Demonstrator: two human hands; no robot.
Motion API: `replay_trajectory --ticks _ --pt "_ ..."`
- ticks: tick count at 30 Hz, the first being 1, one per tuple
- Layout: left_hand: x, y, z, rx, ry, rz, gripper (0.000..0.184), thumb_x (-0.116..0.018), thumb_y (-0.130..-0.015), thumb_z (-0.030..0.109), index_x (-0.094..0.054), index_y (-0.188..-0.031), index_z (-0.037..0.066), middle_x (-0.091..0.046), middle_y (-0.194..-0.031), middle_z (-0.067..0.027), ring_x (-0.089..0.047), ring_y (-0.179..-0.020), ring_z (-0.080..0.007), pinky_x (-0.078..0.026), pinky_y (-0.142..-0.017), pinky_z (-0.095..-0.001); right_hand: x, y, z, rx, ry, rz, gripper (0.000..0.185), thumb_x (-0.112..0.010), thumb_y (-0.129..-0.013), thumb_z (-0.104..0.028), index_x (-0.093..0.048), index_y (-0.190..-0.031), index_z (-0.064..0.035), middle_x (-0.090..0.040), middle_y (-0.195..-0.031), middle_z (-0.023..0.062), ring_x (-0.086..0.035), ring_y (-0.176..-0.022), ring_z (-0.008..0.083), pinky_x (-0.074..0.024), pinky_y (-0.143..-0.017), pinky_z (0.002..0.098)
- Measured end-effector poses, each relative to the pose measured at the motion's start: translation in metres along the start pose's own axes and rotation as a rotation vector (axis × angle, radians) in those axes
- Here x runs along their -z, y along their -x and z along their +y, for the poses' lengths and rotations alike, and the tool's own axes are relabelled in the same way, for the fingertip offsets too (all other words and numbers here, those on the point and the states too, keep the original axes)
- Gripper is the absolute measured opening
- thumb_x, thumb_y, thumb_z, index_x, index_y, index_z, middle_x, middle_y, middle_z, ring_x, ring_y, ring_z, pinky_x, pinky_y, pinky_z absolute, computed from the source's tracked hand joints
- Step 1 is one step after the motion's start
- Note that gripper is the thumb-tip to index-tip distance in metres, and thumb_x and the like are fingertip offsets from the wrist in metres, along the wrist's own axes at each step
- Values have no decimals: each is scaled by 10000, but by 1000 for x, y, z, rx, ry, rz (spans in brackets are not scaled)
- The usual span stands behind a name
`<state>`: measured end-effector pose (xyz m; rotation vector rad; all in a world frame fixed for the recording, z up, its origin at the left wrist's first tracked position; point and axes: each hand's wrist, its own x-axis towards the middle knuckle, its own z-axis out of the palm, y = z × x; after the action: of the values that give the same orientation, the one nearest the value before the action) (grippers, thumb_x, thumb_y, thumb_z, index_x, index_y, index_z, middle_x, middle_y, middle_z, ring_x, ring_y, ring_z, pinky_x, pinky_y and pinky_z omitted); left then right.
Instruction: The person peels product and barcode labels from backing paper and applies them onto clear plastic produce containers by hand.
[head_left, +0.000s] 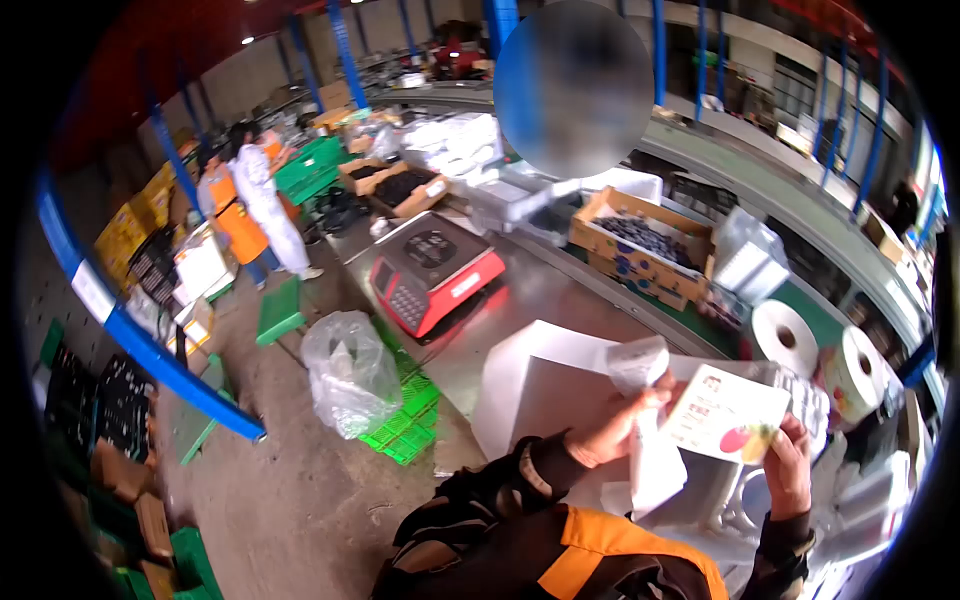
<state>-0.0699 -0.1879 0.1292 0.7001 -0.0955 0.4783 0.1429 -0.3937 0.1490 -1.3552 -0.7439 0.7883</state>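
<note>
My left hand [617, 432] is closed around a white wrapped bundle [655, 470], whose exact nature I cannot make out. In my right hand [790, 468], a printed label [727, 413] with fruit pictures is pinched at its right edge. The label's left edge lies close to the bundle. Beneath and behind my hands is a large white paper-like sheet or box [540, 385] with raised sides. Two label rolls, one white [783, 338] and one printed [860, 366], stand beyond my right hand.
A red scale [437, 275] sits on the metal table. Behind the table is a cardboard box of dark fruit [640, 240]. A plastic bag [348, 372] and green crate [408, 420] stand at left. Two people [240, 210] stand farther back, beside boxes.
</note>
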Motion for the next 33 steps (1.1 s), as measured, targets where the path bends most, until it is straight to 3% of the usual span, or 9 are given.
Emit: replay_trajectory --ticks 5,12,15,17,21,24,28,31,33 --pt "-14 -15 -28 97 -17 7 133 -560 -881 150 -494 -989 110 -603 -1063 -72 -600 -1054 -211 -513 -916 -371 24 42 -13 29 81 203 130 -769 -873 -134 -731 -917 -18 -711 -781 21 -602 -614 44 -462 -510 201" --pt "-33 -30 -60 168 -218 1 91 -520 -922 151 -449 -973 124 -468 -1426 -285 -551 -1228 -456 -520 -960 -493 81 81 -23 157 262 409 155 -730 -904 -116 -731 -999 6 -734 -860 36 -604 -662 28 -457 -532 177" --pt "-12 -30 -47 58 -435 13 90 -524 -935 122 -436 -950 132 -509 -1397 -268 -676 -1075 -348 -549 -712 -296 159 108 -33 139 273 487 189 -733 -903 -134 -730 -1027 9 -732 -839 46 -586 -609 29 -436 -506 170" --pt "-1 -27 -42 -5 -621 -43 105 -521 -919 86 -436 -945 142 -620 -1231 -231 -695 -836 -220 -456 -619 -245 176 128 -30 -25 317 483 226 -776 -867 -153 -737 -1018 10 -722 -812 43 -561 -571 31 -404 -473 174" --pt "1 -19 -58 110 -832 -220 93 -469 -917 35 -413 -951 102 -640 -1148 -199 -597 -719 -146 -459 -682 -270 156 136 12 -257 255 345 230 -797 -847 -159 -743 -999 4 -707 -784 16 -537 -560 28 -402 -479 187" --pt "3 -17 -83 165 -891 -324 161 -480 -888 -56 -416 -958 74 -630 -1160 -203 -536 -793 -136 -462 -722 -269 147 132 22 -303 349 336 239 -794 -849 -159 -741 -1018 2 -711 -805 11 -561 -603 33 -429 -516 181" --pt "-20 -19 -104 23 -989 -468 105 -470 -900 -50 -447 -937 46 -637 -1202 -160 -555 -1032 -228 -466 -819 -323 146 127 26 -302 409 319 273 -787 -853 -154 -729 -1061 13 -719 -845 15 -601 -671 38 -486 -591 178" --pt "-31 -23 -114 5 -1102 -563 192 -480 -766 -71 -398 -866 71 -624 -1243 -227 -511 -1212 -290 -409 -967 -357 144 126 26 -296 497 327 259 -781 -843 -127 -728 -1052 17 -720 -847 14 -602 -687 37 -505 -611 199" --pt "-34 -25 -122 -59 -1214 -681 182 -490 -763 -62 -402 -850 71 -628 -1284 -170 -452 -1323 -335 -383 -1024 -401 141 125 28 -260 596 346 255 -787 -822 -126 -727 -1025 16 -722 -836 31 -615 -679 63 -516 -617 230"
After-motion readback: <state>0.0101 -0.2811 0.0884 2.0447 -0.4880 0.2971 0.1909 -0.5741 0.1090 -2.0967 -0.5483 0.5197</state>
